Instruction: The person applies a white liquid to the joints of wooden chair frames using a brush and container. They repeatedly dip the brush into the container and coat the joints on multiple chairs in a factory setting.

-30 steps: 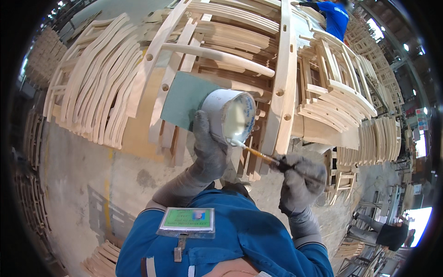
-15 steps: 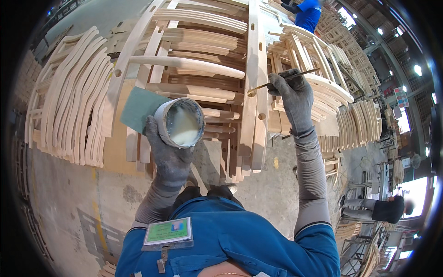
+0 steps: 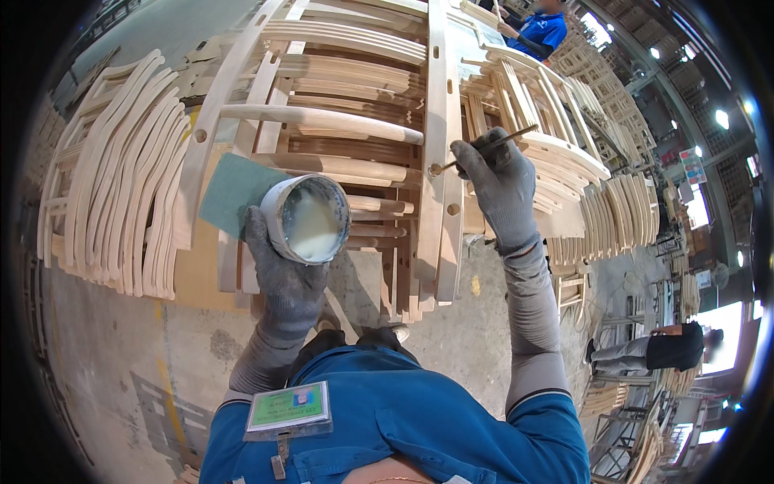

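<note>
My left hand (image 3: pixel 289 270), in a grey glove, is wrapped around a round white tub (image 3: pixel 276 226). Milky white liquid (image 3: pixel 313 226), which looks like glue, lies in it, with smears on the inner wall. Behind the tub shows a flat green sheet (image 3: pixel 234 194); whether my fingers grip it too, I cannot tell. My gloved right hand (image 3: pixel 498 181) pinches a thin stick (image 3: pixel 508 137) whose tip meets a hole in a pale wooden rail (image 3: pixel 435 97). If the stick has bristles, they are too small to make out. Another hole in the wood is just nearer to me.
Slatted wooden frames (image 3: pixel 347 121) lie stacked in front of me. Curved wooden parts (image 3: pixel 121 177) stand in a row at the left, and more frames (image 3: pixel 564 161) are piled at the right. A co-worker in blue (image 3: pixel 544 32) is at the far end; another person (image 3: pixel 677 347) stands far right.
My right hand has shifted slightly left and the stick is tilted more steeply, its tip still at the hole. The tub stays in my left hand. The co-worker in blue has come further into view.
</note>
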Motion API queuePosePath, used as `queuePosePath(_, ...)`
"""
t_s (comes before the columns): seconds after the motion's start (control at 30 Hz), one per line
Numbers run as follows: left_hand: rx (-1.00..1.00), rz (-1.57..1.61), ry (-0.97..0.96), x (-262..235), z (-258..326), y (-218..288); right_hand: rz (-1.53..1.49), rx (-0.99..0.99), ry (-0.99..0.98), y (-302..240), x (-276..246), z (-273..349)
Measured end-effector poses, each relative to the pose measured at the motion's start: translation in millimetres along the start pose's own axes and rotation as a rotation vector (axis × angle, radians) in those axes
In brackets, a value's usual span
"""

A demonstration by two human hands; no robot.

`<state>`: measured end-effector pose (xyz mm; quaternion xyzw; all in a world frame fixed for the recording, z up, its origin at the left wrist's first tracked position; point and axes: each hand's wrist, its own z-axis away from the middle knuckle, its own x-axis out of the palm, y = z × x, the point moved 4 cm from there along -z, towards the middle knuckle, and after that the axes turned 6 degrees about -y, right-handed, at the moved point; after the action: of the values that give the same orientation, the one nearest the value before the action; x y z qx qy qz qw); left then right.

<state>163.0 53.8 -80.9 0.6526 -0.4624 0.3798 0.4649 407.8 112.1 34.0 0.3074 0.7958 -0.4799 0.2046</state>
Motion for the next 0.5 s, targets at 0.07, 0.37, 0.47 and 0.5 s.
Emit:
queuePosePath(0.07, -0.039, 0.123, 0.023, 8, -2, -3, -0.064, 0.019, -0.004, 5, 0, -3)
queuePosePath(0.37, 0.068, -0.193, -0.082, -3, 7, -1, -0.047, 0.013, -0.006, 7, 0, -8)
queuePosePath(0.47, 0.037, -0.125, -0.140, 0, 3, -2, -0.130, 0.063, 0.020, 6, -5, -10)
queuePosePath(0.5, 0.005, -0.035, -0.132, 2, -1, -3, -0.069, 0.064, -0.005, 8, -10, -9)
